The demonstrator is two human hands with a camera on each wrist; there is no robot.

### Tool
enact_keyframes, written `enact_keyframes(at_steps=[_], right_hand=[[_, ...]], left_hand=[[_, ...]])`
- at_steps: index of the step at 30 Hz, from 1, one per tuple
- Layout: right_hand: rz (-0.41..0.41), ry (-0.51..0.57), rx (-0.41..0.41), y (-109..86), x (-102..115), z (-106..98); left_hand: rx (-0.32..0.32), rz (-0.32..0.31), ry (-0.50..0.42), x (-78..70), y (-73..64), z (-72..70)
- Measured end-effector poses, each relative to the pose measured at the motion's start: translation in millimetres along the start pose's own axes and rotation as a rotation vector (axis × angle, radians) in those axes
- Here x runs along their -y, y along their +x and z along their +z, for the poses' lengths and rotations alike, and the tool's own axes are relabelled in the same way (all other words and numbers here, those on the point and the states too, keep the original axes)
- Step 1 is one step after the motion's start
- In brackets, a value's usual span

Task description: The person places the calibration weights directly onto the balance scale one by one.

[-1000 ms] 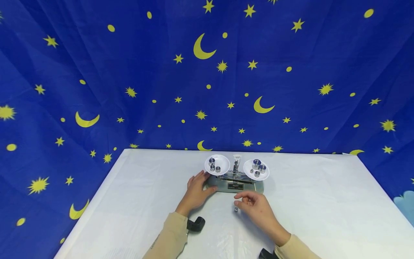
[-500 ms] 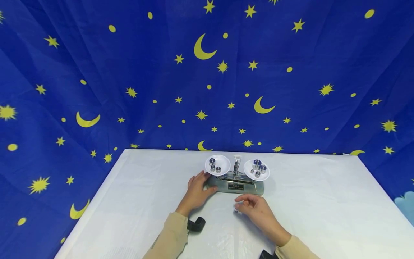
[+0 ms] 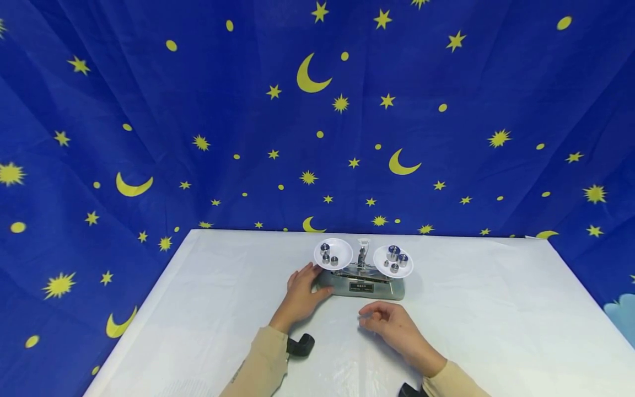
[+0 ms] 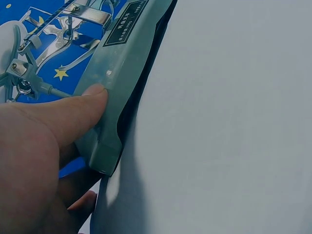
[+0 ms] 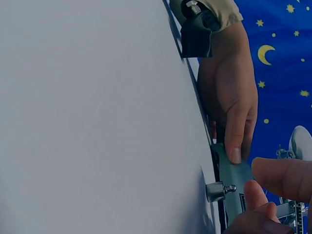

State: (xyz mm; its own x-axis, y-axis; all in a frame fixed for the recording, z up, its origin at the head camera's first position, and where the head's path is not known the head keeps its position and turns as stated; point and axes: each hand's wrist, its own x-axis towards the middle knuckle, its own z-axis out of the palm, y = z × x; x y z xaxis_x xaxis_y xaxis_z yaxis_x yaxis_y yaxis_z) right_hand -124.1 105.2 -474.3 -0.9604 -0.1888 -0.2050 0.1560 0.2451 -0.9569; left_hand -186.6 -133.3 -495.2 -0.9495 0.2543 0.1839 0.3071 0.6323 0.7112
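Note:
A balance scale (image 3: 332,282) with a grey-green base stands on the table. Its left pan (image 3: 343,249) bears several metal weights, and so does its right pan (image 3: 381,255). My left hand (image 3: 299,295) grips the base's left end, thumb over the front face and fingers around the end. In the right wrist view a small knobbed weight (image 5: 215,192) stands on the table before the scale. My right hand (image 3: 393,326) hovers by it, thumb and bent fingers apart, the knob just short of the fingertips. In the head view this hand hides that weight.
A white cover (image 3: 496,309) lies over the table. Behind it hangs a blue curtain (image 3: 238,110) with yellow moons and stars. Black camera mounts are on both wrists, the left mount (image 3: 301,345) close to the table.
My right hand has sunk a little toward the table, and its fingertips now cover the small weight in the head view. My left hand and the scale have stayed in place.

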Motion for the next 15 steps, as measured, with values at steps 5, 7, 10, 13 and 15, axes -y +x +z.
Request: enact_keyframes(at_steps=[5, 7, 10, 13, 15], right_hand=[[-0.012, -0.025, 0.01, 0.0, -3.7, -1.1], [-0.021, -0.028, 0.015, -0.3, -4.3, -1.1], [-0.028, -0.036, 0.015, -0.3, -4.5, -0.4], [-0.022, -0.052, 0.009, -0.1, -3.9, 0.4], [-0.017, -0.066, 0.005, 0.4, -3.6, 0.8]], left_hand=[[0.002, 0.001, -0.002, 0.9, -0.4, 1.1], [0.003, -0.001, -0.004, 1.1, -0.4, 1.0], [0.003, 0.0, -0.001, 1.2, 0.0, 0.8], [0.004, 0.001, -0.002, 1.1, 0.4, 0.5], [0.005, 0.001, -0.003, 0.8, 0.8, 0.2]])
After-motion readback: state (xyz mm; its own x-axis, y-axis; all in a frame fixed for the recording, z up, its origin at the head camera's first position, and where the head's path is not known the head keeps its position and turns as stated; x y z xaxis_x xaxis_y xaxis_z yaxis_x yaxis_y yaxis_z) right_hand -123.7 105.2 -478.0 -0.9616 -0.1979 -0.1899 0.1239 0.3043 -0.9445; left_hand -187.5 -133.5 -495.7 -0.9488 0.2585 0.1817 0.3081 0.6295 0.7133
